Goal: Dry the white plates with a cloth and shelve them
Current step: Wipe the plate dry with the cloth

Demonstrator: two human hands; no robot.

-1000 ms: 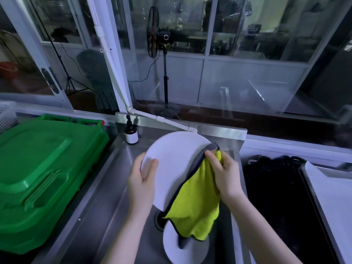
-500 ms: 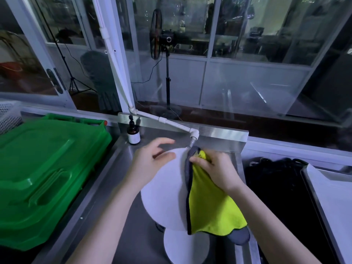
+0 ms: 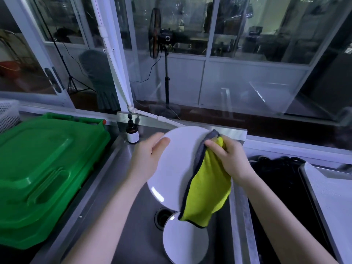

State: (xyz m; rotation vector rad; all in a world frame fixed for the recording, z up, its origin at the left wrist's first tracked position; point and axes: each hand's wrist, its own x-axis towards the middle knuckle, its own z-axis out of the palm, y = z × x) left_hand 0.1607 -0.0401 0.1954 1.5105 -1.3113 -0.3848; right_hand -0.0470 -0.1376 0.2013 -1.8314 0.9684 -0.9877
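Gripping the plate (image 3: 177,168), the left hand (image 3: 150,155) has moved leftward; the right hand (image 3: 228,159) clutches cloth (image 3: 207,191).

Left hand (image 3: 145,159) pinching — right hand (image 3: 227,159) clenched.

right hand (image 3: 230,161) presses cloth (image 3: 208,193) against plate (image 3: 176,168)

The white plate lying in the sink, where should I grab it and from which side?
Probably its left rim, coming from the left. The plate lies about flat on the sink floor, so only its edge offers a pinch; bare floor lies left of it, while the yellow cloth hangs over its far edge.
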